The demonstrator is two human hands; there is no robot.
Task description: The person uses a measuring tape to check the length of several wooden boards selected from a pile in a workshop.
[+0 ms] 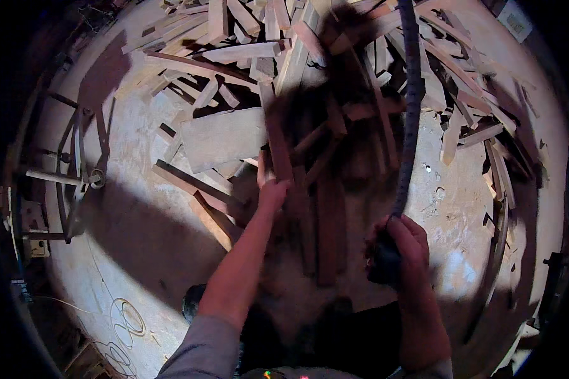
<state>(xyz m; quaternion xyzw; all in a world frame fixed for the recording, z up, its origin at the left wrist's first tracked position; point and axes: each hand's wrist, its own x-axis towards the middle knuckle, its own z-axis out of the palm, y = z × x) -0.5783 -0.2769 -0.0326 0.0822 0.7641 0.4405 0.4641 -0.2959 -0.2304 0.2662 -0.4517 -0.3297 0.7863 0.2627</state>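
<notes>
My left hand (273,192) reaches into the shadowed middle and closes on the near end of a reddish wooden plank (277,142), fingers along its left side and thumb at the right. A tape measure (384,260) with a dark case sits in my right hand (412,249), whose fingers wrap round it. Its long blade (411,107) runs out of the case and curves up past the top of the view, above the wood pile. A broad pale board (224,140) lies just left of the left hand.
A jumbled heap of wooden offcuts (243,52) spreads across the far floor, partly in deep shadow. More loose planks (330,234) lie nearer my feet. A metal frame (76,177) stands at the left. A coiled cable (128,318) rests on the concrete floor (139,252).
</notes>
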